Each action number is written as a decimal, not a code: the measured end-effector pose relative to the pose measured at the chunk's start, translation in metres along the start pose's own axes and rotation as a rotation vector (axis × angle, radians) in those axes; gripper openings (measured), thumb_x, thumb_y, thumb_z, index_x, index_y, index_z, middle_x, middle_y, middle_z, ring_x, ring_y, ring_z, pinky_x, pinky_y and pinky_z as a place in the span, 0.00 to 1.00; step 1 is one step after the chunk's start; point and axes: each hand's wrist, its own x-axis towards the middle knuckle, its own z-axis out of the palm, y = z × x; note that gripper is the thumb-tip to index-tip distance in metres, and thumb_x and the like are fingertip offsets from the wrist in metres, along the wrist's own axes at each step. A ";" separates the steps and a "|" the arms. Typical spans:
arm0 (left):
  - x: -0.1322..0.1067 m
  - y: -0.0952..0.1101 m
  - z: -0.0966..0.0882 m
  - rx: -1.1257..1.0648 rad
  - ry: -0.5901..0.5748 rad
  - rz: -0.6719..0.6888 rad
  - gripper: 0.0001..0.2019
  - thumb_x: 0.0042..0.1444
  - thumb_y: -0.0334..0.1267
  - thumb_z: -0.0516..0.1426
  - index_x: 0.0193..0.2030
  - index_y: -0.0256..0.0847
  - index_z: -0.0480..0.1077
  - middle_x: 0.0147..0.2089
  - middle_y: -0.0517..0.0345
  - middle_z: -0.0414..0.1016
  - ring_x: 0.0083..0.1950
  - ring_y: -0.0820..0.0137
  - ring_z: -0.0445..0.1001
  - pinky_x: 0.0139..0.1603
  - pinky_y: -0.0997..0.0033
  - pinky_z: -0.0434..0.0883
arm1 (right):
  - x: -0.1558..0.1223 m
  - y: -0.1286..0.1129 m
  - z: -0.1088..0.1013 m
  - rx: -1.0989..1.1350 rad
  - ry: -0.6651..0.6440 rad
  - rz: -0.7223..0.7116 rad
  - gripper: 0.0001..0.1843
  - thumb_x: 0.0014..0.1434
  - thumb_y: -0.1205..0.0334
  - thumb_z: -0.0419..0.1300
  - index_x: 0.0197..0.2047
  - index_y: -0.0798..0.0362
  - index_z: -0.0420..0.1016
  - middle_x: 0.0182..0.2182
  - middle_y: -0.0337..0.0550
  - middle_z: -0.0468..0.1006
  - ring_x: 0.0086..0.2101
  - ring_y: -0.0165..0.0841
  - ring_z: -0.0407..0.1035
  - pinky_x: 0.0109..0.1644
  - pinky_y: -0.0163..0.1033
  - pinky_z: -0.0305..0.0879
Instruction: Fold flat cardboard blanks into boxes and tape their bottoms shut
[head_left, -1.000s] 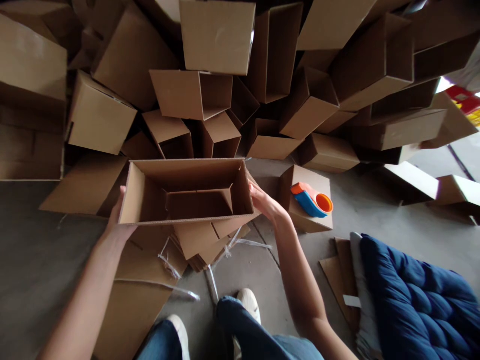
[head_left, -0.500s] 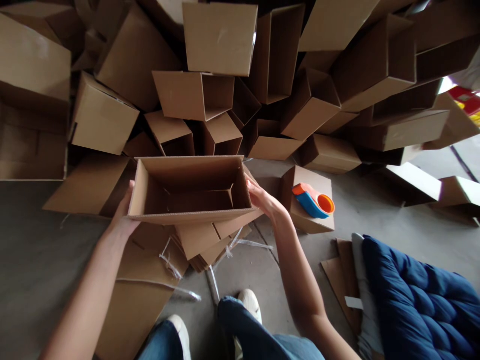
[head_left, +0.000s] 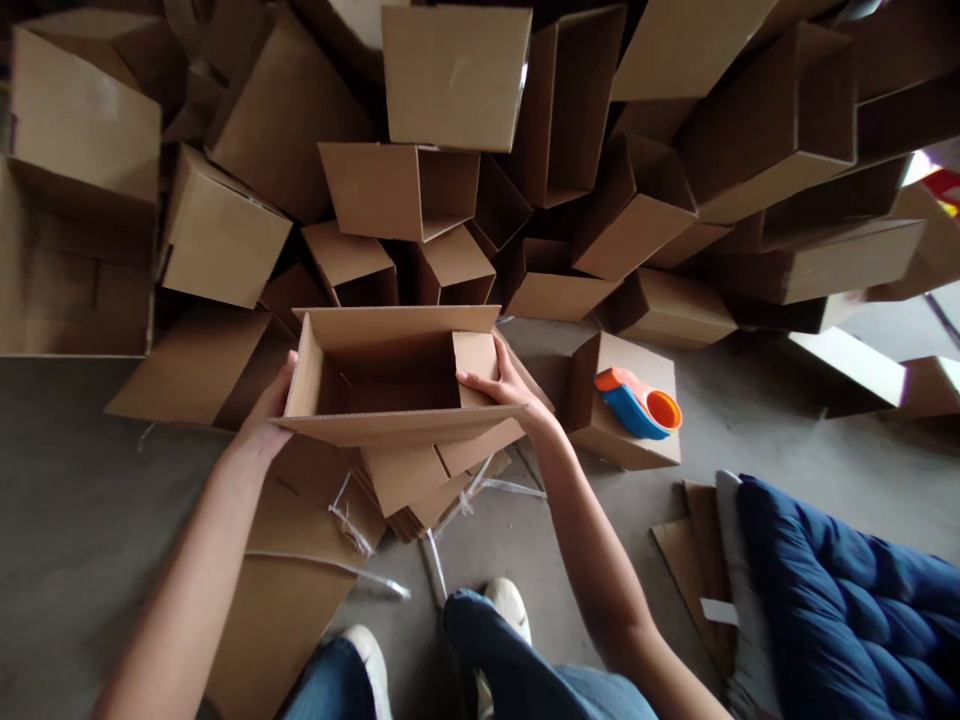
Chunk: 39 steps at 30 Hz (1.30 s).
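Box (head_left: 397,428) partly hides both hands (head_left: 268,412) (head_left: 517,388).

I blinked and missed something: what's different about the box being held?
The right hand has moved inward and folded the right end flap over the opening of the box; earlier that flap stood up. Neither hand has let go: the left hand remains at the other end. The tape dispenser still lies on the small carton.

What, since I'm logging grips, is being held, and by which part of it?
An open cardboard box: left hand at its left end, right hand on the inward-tilted right flap.
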 end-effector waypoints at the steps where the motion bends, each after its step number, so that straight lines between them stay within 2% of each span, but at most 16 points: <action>1: -0.002 0.001 0.003 0.009 -0.025 0.017 0.30 0.47 0.65 0.67 0.48 0.43 0.79 0.43 0.47 0.84 0.58 0.46 0.80 0.55 0.53 0.80 | 0.000 0.000 0.000 -0.006 0.000 0.007 0.67 0.47 0.41 0.76 0.79 0.44 0.43 0.73 0.49 0.62 0.74 0.51 0.50 0.78 0.59 0.46; 4: -0.005 0.006 0.013 0.092 -0.067 0.028 0.33 0.46 0.51 0.73 0.60 0.49 0.75 0.54 0.51 0.83 0.61 0.51 0.78 0.59 0.58 0.77 | 0.000 -0.002 0.000 -0.023 -0.006 0.039 0.66 0.47 0.42 0.75 0.79 0.44 0.44 0.71 0.50 0.65 0.71 0.50 0.56 0.78 0.58 0.48; 6: -0.005 0.009 0.017 0.148 -0.059 0.008 0.37 0.44 0.45 0.74 0.63 0.51 0.72 0.57 0.51 0.81 0.62 0.52 0.78 0.60 0.57 0.76 | 0.000 -0.004 0.002 -0.021 -0.004 0.040 0.64 0.48 0.43 0.75 0.79 0.44 0.44 0.70 0.50 0.66 0.70 0.50 0.59 0.77 0.57 0.50; 13: -0.008 0.016 0.018 0.219 -0.039 -0.051 0.40 0.43 0.43 0.75 0.63 0.54 0.68 0.55 0.50 0.81 0.57 0.49 0.80 0.53 0.53 0.78 | 0.003 -0.001 0.004 0.004 0.017 0.005 0.62 0.46 0.48 0.75 0.77 0.45 0.47 0.67 0.51 0.71 0.67 0.50 0.63 0.75 0.55 0.56; 16: -0.011 0.018 0.023 0.254 -0.001 -0.027 0.40 0.41 0.39 0.76 0.61 0.52 0.67 0.52 0.51 0.80 0.57 0.49 0.80 0.56 0.52 0.77 | 0.005 0.008 0.001 -0.025 0.037 -0.022 0.62 0.44 0.48 0.75 0.76 0.47 0.49 0.67 0.53 0.70 0.67 0.51 0.63 0.74 0.54 0.58; 21: -0.016 0.019 0.026 0.321 0.028 0.030 0.40 0.39 0.36 0.76 0.59 0.51 0.66 0.50 0.52 0.79 0.56 0.49 0.79 0.56 0.51 0.77 | 0.009 0.018 -0.005 -0.099 0.045 -0.020 0.61 0.42 0.48 0.75 0.75 0.43 0.52 0.67 0.50 0.69 0.66 0.53 0.63 0.72 0.58 0.58; 30: -0.021 0.015 0.023 0.358 0.030 0.107 0.41 0.39 0.33 0.74 0.60 0.48 0.64 0.55 0.49 0.76 0.61 0.49 0.76 0.63 0.49 0.73 | 0.006 0.020 -0.004 -0.098 0.041 -0.028 0.57 0.43 0.54 0.72 0.73 0.41 0.53 0.63 0.47 0.74 0.64 0.54 0.65 0.71 0.60 0.60; 34: -0.022 0.015 0.023 0.338 0.032 0.129 0.41 0.37 0.32 0.75 0.59 0.49 0.65 0.54 0.50 0.77 0.60 0.49 0.77 0.63 0.49 0.74 | 0.005 0.021 -0.005 -0.121 0.048 -0.041 0.58 0.42 0.52 0.74 0.73 0.42 0.54 0.61 0.48 0.75 0.62 0.54 0.69 0.69 0.62 0.63; 37: -0.023 0.014 0.021 0.292 0.020 0.083 0.41 0.38 0.34 0.75 0.59 0.50 0.65 0.53 0.51 0.78 0.59 0.48 0.78 0.61 0.49 0.76 | -0.001 0.016 -0.006 -0.108 0.030 -0.030 0.58 0.43 0.47 0.76 0.73 0.42 0.56 0.60 0.49 0.76 0.61 0.53 0.70 0.69 0.60 0.64; 39: -0.025 0.012 0.019 0.226 0.002 0.047 0.40 0.40 0.37 0.75 0.60 0.50 0.65 0.53 0.51 0.79 0.58 0.48 0.79 0.58 0.49 0.77 | -0.006 0.013 -0.005 -0.049 0.002 0.000 0.59 0.45 0.45 0.76 0.75 0.41 0.54 0.60 0.49 0.77 0.60 0.51 0.71 0.68 0.59 0.66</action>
